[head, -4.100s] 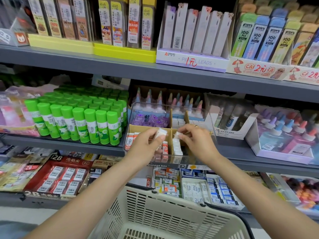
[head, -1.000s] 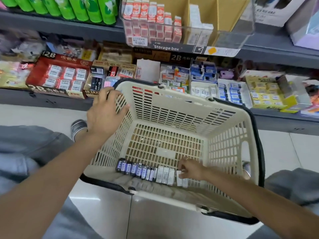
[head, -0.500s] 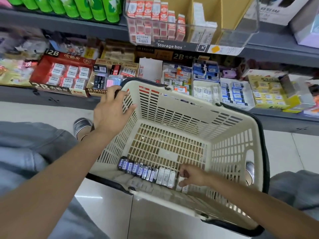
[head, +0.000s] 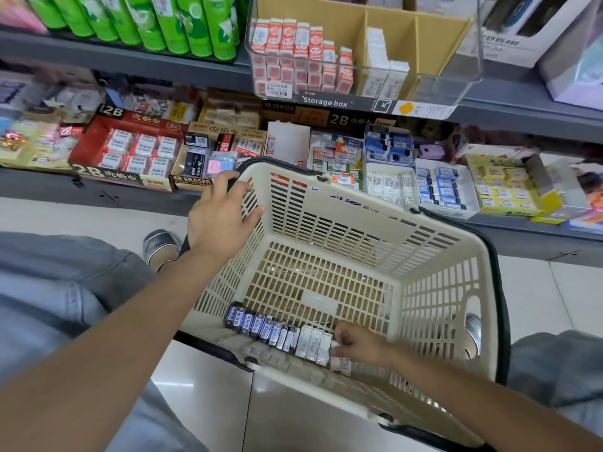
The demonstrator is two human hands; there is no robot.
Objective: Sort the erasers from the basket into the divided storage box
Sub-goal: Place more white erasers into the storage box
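Since the frame half a second back, little has shifted: right hand remains low in the basket, left hand remains on its far-left rim. Left fingers curl over the rim beside the black handle, gripping it. Right hand's fingers pinch a white eraser at the right end of the row of erasers lying along the basket's near wall, dark-blue ones left, white ones right. Storage box sits on the shelf above; red erasers fill its left compartment, white ones the middle.
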